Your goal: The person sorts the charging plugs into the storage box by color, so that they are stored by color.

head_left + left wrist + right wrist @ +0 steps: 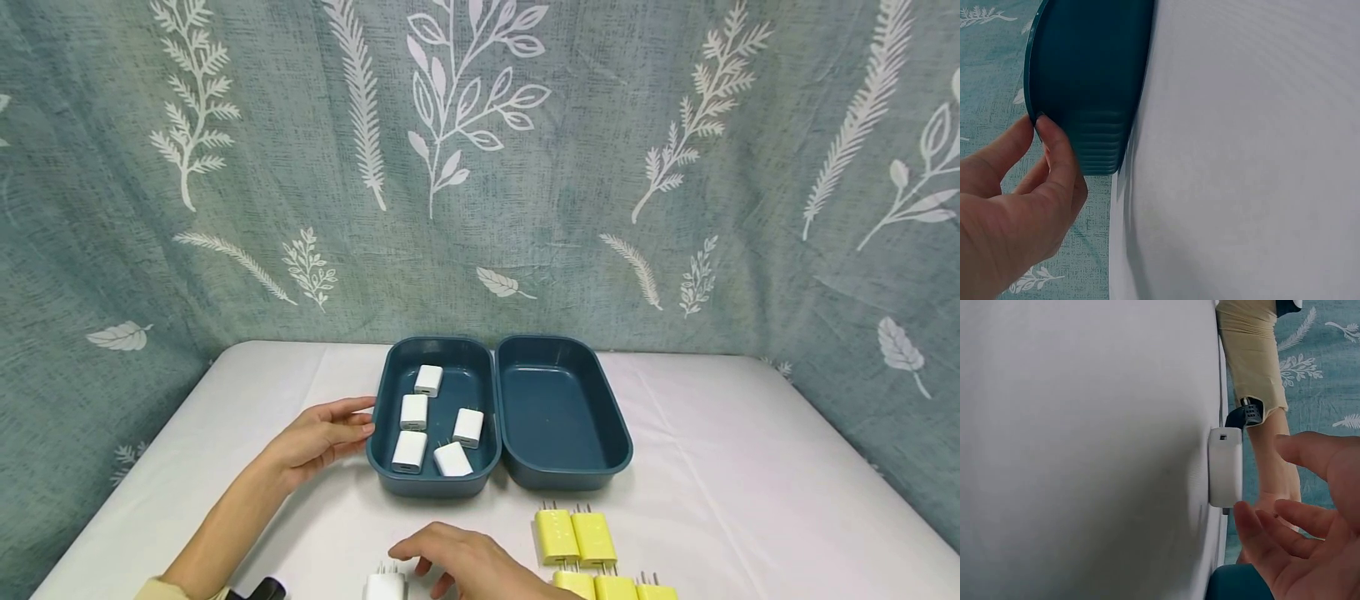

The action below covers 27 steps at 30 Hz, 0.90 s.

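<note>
While your right hand (483, 560), fingers parted, holds nothing beside a white charger (385, 587), cropped like the front yellow chargers (615, 588), contact is hard to judge. Chargers on the bench (720, 467) seem unplaced. Beyond, your left hand (322, 437) pinches the rim of the left tray (435, 487), where five white chargers (413, 412) look done.

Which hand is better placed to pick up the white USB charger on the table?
Probably the right hand: it is open close beside the white USB charger, while the left hand is farther away, pinching the rim of the left blue tray.
</note>
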Available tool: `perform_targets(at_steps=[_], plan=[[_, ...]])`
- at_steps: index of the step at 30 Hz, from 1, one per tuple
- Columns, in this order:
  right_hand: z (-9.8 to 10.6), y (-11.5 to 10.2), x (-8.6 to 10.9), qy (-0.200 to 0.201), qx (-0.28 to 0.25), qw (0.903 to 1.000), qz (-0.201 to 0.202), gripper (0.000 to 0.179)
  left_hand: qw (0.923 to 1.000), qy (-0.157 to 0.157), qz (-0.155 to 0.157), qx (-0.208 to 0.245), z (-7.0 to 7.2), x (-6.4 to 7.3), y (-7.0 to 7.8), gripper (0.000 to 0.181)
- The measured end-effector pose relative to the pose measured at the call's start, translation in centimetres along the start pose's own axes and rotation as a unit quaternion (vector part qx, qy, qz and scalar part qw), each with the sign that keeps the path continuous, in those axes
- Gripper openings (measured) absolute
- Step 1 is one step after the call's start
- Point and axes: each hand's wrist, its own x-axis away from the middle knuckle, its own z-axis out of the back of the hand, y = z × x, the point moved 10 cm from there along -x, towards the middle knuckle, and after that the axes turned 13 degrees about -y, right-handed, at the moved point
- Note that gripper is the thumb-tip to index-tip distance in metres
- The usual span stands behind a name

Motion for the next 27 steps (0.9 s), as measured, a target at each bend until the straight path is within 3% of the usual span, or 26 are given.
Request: perform_targets(at_steps=[4,14,22,27], plan=[[-0.6,-0.5,-0.2,-0.008,0.051,0.9986,0.012,0.057,1.0,0.003,0.002,0.0,0.0,0.0,0.0,0.059],[-1.5,-1.2,-0.9,-0.022,0.112,0.9933,0.02,0.048,1.0,0.007,0.003,0.003,0.1,0.0,0.0,0.059],[0.4,-6.0,-0.7,-0.004,0.18,0.983,0.033,0.035,1.0,0.004,0.002,0.001,0.0,-0.1,-0.1,0.059],[0.0,-5.1,-1.2,-0.013,0.188,0.9821,0.011,0.035,1.0,0.006,0.002,0.003,0.0,-0.1,-0.1,0.06]])
